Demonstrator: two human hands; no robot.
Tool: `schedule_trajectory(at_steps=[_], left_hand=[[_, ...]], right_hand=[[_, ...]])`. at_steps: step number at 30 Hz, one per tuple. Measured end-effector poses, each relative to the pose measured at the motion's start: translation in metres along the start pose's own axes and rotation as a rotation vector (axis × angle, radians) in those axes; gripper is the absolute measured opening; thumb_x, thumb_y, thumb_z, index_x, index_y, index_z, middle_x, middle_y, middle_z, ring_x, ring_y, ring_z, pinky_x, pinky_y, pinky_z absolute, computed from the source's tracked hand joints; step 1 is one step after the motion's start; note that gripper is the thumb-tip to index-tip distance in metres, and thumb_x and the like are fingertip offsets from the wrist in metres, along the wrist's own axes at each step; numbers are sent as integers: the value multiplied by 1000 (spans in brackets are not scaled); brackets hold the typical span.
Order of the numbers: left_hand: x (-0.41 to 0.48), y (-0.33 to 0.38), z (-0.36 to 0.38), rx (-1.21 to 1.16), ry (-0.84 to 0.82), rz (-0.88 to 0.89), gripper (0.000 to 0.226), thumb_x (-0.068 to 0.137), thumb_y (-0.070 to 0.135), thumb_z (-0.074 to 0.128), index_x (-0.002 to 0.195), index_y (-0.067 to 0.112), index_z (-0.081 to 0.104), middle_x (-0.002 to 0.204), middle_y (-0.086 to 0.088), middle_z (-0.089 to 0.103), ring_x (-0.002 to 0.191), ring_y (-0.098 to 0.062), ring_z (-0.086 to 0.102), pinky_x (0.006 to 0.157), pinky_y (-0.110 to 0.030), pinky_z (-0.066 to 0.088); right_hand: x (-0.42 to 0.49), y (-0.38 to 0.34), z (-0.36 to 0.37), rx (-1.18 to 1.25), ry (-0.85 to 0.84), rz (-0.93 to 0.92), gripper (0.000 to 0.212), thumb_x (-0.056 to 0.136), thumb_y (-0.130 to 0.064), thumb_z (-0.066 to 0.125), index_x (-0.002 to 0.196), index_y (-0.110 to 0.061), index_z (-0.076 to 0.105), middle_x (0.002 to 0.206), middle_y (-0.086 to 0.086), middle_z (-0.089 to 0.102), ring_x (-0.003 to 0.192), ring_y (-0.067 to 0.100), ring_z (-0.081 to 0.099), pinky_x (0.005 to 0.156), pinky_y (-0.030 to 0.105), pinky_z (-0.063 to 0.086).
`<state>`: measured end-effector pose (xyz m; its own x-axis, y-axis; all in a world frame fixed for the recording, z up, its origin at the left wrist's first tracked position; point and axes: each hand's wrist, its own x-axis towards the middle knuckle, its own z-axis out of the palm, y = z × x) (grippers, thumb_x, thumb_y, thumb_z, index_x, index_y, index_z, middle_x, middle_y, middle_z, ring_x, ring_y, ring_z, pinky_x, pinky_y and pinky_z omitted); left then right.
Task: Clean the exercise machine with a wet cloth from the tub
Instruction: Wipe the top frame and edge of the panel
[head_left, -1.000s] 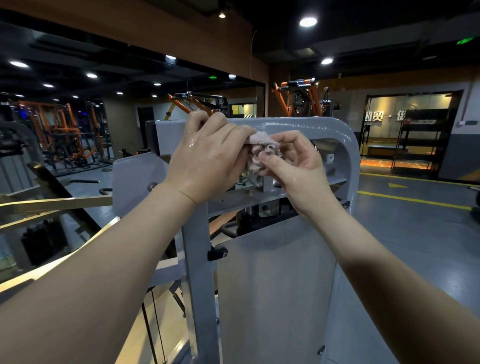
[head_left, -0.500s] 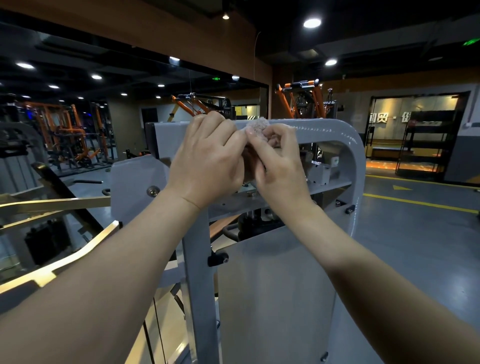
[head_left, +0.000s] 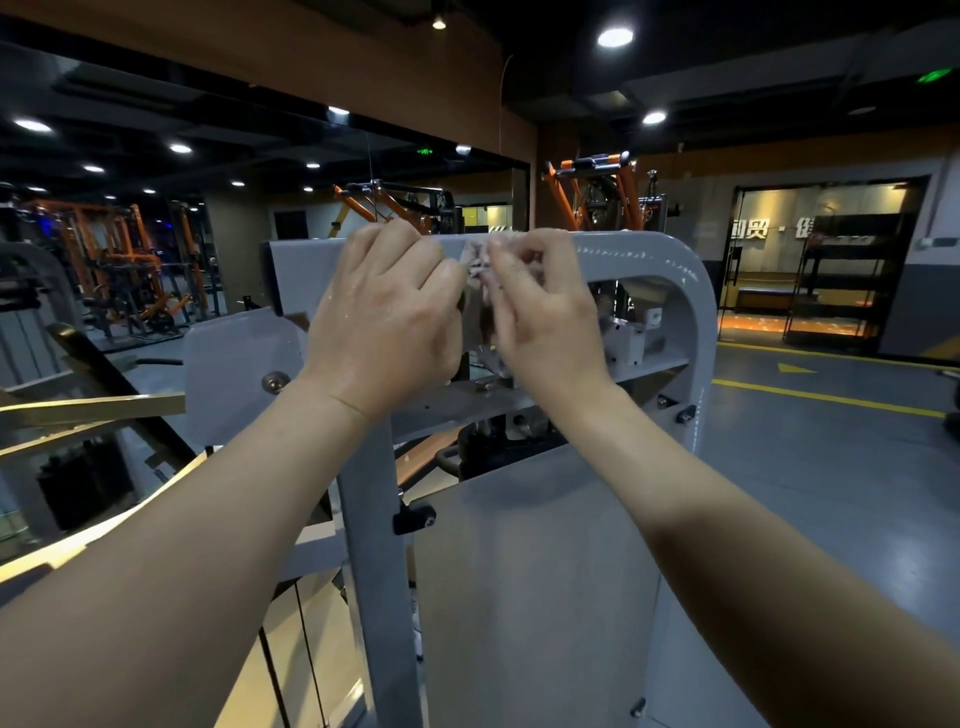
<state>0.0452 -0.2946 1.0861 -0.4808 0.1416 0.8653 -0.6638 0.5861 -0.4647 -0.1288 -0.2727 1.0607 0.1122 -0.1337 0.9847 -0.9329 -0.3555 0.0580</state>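
The cloth (head_left: 480, 265), a small pale, crumpled wad, sits at the centre of the frame against the front of the grey top bar (head_left: 644, 254) of the exercise machine (head_left: 530, 597). It is caught between the two hands, which are close together, almost knuckle to knuckle.

The right hand (head_left: 545, 317) has its fingers bent onto the cloth and pinches it; motion blur hides the exact grip. The left hand (head_left: 387, 312) is curled with its knuckles at the bar's upper edge and its fingertips turned away from the camera. I cannot tell whether it closes on the bar itself or on the near end of the cloth.

Both hands on so small a rag suggests it is being bunched or refolded to present a fresh face rather than pushed along the metal. Holding it up at the bar keeps it where the wiping is wanted.

Toward the upper right of the frame the bar carries a line of bright droplets, so that stretch looks already wetted. The left hand's skin also glistens.

Below the hands, the upright post (head_left: 379, 545) and the flat panel look dry and are probably yet to be done. The tub is not in view. Orange machines (head_left: 602, 192) stand behind.
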Motion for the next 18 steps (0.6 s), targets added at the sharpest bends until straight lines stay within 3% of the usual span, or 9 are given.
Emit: schedule_trajectory(at_steps=[3,6,10,12,14,15,18], left_hand=[[1,0,-1,-2,-3,-10,12,86,4,50,77,5,58,79,-12,59,86,-36,55,87,-46,40],[2,1,0,7,-5,-11,12,86,5,49,78,6,57,80,-12,59,87,-36,55,88,-48,42],[1,0,1,7,-17,-15,17,91,10,48,85,5,63,91,-14,64,96,-36,58,90,-48,43],[1,0,1,11,-36,-15,19,90,12,49,88,5,67,97,-13,66,100,-36,59,92,-47,42],[0,-1,1,17,-57,-13,22,90,13,49,91,5,69,101,-12,66,102,-35,59,95,-47,41],[0,-1,1,27,-64,-11,23,90,14,48,92,5,70,102,-12,66,103,-35,59,95,-47,41],[1,0,2,50,-63,-1,22,89,14,50,92,6,70,103,-12,66,103,-35,58,96,-46,39]], right_hand=[[1,25,-7,-42,67,169,25,105,-14,55,124,-1,64,120,14,53,85,16,60,65,31,59],[2,19,-4,-71,142,315,22,103,-12,55,117,2,66,116,14,51,88,18,57,73,31,59],[-3,-4,11,48,7,26,36,106,-13,52,139,2,56,120,18,53,103,22,56,80,30,56],[-8,17,5,-19,4,9,38,104,-11,52,141,0,56,123,13,54,107,7,51,85,23,54],[-8,39,-7,-25,78,230,37,103,-11,51,138,-1,57,122,-2,49,100,-11,41,87,7,44],[-7,47,-11,-32,100,331,37,103,-11,51,139,-1,56,120,0,46,98,-12,39,87,3,41],[-5,43,-7,-116,113,374,45,106,-23,46,146,0,49,123,15,44,106,8,44,92,16,44]])
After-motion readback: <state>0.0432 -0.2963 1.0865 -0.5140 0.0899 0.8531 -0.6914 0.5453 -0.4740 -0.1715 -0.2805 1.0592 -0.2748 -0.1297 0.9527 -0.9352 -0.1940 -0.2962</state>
